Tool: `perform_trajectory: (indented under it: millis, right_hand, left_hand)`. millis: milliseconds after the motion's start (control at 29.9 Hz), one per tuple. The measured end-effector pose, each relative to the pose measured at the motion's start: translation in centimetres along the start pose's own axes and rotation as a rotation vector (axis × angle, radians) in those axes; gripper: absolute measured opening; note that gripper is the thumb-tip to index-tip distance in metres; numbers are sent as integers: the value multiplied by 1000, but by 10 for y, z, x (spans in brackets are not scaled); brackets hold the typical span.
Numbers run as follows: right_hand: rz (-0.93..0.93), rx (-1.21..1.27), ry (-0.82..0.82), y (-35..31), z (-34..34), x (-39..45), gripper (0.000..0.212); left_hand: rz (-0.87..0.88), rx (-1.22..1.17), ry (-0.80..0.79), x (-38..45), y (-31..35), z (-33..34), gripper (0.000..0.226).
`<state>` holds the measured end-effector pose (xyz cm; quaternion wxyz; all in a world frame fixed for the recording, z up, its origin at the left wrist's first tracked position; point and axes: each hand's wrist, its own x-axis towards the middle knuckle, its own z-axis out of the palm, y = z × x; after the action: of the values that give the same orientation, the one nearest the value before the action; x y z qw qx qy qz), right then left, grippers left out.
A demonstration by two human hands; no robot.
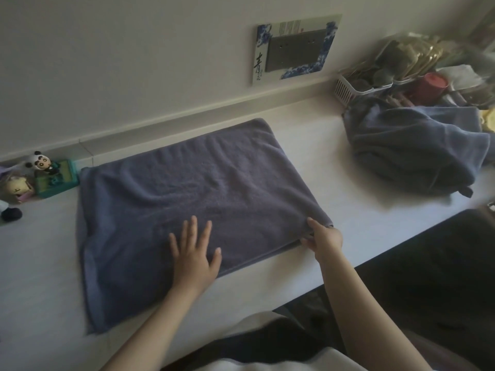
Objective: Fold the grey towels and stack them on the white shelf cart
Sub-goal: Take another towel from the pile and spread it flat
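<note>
We press our flat left hand point(194, 253) on the half-folded towel point(187, 210); our right hand point(322, 236) pinches its corner. The far-right pile point(415, 151) waits unfolded.

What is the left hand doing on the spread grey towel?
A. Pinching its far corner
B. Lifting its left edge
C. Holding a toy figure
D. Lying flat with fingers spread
D: the left hand lies palm-down with fingers spread on the grey towel, while the right hand pinches its near right corner.
</note>
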<state>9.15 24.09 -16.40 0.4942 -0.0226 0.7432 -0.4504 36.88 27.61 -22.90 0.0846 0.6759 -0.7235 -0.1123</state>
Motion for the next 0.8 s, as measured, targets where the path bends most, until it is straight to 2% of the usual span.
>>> perform_trajectory:
  millis: [134, 201, 268, 368, 435, 502, 569, 602, 669, 770, 803]
  right_hand:
    - [-87, -237, 119, 8, -7, 3, 24]
    - [-107, -267, 134, 10, -13, 6, 27]
    - [-108, -190, 121, 11, -16, 4, 26]
    - [-48, 108, 101, 7, -16, -1, 19]
    - [-5, 266, 116, 1, -15, -3, 26]
    - [19, 279, 138, -3, -16, 1, 31]
    - [-1, 158, 184, 0, -20, 9, 19]
    - [-51, -19, 222, 2, -20, 11, 16]
    - [-152, -336, 285, 8, -25, 19, 24]
    - [-256, -530, 338, 9, -26, 26, 24]
    - [-364, -613, 361, 9, -25, 29, 21]
  left_hand:
    - [151, 66, -87, -2, 19, 14, 61]
    - [138, 56, -35, -3, 22, 15, 53]
    - [116, 16, 50, 3, 29, 11, 45]
    - [189, -36, 91, 11, 44, 12, 42]
    - [239, -22, 67, 13, 52, 17, 42]
    - [204, -6, 71, 17, 59, 18, 36]
    - [156, 21, 86, 27, 68, 14, 32]
    - [148, 39, 94, 31, 71, 11, 31]
    - [162, 40, 109, 39, 78, 11, 30]
    - [189, -50, 141, 48, 89, 15, 29]
    - [196, -55, 146, 51, 93, 17, 33]
